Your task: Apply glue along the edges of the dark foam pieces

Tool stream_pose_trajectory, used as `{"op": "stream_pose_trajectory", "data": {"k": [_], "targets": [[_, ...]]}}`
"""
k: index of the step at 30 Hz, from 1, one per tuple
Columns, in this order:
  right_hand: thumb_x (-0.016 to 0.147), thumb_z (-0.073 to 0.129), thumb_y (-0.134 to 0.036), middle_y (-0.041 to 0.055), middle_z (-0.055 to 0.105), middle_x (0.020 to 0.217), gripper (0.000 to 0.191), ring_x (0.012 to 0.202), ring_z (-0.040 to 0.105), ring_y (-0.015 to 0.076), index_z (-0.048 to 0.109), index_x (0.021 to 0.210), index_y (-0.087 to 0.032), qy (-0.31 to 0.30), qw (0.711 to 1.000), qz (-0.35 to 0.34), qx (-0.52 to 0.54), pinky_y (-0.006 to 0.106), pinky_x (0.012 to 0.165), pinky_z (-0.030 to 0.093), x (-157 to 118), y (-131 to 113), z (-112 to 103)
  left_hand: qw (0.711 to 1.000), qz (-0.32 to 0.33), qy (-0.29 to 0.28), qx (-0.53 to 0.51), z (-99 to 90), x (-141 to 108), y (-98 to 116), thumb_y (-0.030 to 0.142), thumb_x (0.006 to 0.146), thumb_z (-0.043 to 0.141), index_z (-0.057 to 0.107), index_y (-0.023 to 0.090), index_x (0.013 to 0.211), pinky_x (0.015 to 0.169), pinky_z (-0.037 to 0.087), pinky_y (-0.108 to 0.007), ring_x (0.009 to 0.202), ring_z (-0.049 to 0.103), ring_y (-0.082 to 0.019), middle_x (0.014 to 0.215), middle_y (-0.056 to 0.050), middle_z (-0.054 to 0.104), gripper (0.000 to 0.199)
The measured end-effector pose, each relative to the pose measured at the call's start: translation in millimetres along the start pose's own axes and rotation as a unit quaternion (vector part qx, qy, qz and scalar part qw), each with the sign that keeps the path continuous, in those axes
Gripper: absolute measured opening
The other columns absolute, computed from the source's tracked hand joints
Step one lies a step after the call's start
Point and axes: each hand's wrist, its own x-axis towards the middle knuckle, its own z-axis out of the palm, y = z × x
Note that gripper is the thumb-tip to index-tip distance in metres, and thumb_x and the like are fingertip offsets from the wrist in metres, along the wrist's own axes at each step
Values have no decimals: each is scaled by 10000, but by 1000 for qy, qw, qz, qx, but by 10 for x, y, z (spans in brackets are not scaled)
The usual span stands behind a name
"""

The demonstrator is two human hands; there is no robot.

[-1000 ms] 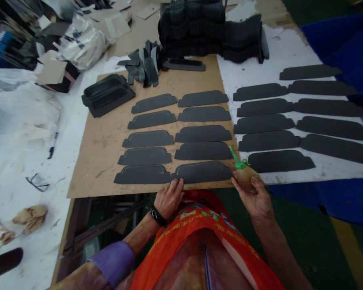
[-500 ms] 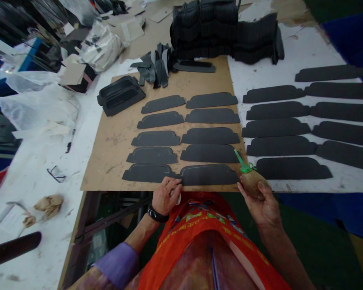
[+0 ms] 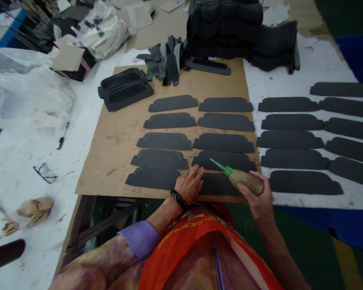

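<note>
My right hand [image 3: 259, 197] is wrapped round a squeeze bottle [image 3: 246, 181] with a brownish body and a long green nozzle. The bottle is tilted, its nozzle pointing up-left over the dark grey shaped pieces. My left hand [image 3: 190, 184], with a black band at the wrist, lies over the left end of the front middle piece [image 3: 219, 184]. Its fingers stretch forward to the edge of the piece behind [image 3: 224, 160]; what is under the palm is hidden. Left of that hand is another front-row piece [image 3: 153, 178], with a thin line along its upper edge.
Flat pieces lie in rows on a brown board [image 3: 109, 161] and on the white table [image 3: 268, 201] to the right. Stacked black parts [image 3: 224, 30], loose strips [image 3: 166, 60] and a moulded black pile [image 3: 125, 88] stand behind. Glasses [image 3: 44, 173] and plastic bags [image 3: 33, 92] are at left.
My left hand has moved right and forward onto the front middle piece, its fingers now extended. My right hand has tipped the bottle further left over the pieces. The view has shifted slightly.
</note>
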Motion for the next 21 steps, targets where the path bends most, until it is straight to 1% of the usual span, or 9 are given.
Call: {"op": "stream_pose_trajectory", "data": {"k": [3, 5, 8, 11, 16, 21], "targets": [[582, 728, -400, 78, 581, 1064, 545, 964, 556, 249, 539, 1052, -198, -11, 992, -86, -93, 436, 855, 446, 31, -89, 211, 1000, 2, -11, -5, 31, 11, -28, 287, 904, 370, 314, 225, 1329, 776, 512, -282, 1048, 565, -175, 1391, -74, 374, 433], [605, 707, -407, 77, 588, 1060, 525, 982, 551, 249, 536, 1055, -198, -20, 985, -116, -127, 423, 865, 439, 34, -109, 279, 1000, 3, -10, -10, 41, 7, -39, 288, 910, 357, 307, 220, 1331, 790, 504, -274, 1064, 555, -172, 1394, -77, 366, 430], [619, 696, -414, 76, 588, 1066, 529, 988, 552, 247, 526, 1071, -198, -26, 981, -129, -145, 409, 856, 441, 30, -107, 302, 1000, 1, -13, -14, 38, 5, -38, 283, 908, 361, 290, 211, 1339, 777, 508, -271, 1071, 549, -176, 1399, -79, 353, 443], [622, 696, -417, 75, 586, 1066, 531, 991, 550, 247, 525, 1075, -199, -22, 977, -137, -159, 405, 854, 439, 36, -98, 301, 999, -4, -31, -16, 5, 10, -26, 289, 900, 383, 268, 214, 1347, 728, 518, -270, 1050, 560, -178, 1401, -86, 337, 467], [639, 679, -408, 76, 573, 1056, 503, 983, 545, 245, 519, 1068, -198, -29, 971, -161, -172, 412, 862, 437, 62, -106, 330, 997, -7, -68, -26, -129, 56, -36, 337, 884, 416, 285, 235, 1333, 647, 526, -276, 919, 610, -169, 1366, -78, 353, 479], [651, 663, -411, 71, 572, 1054, 494, 966, 550, 243, 512, 1074, -208, -27, 969, -163, -183, 416, 851, 447, 84, -110, 352, 995, 0, -91, -31, -262, 168, -68, 332, 877, 422, 273, 245, 1328, 660, 518, -294, 906, 611, -182, 1262, -78, 410, 483]]}}
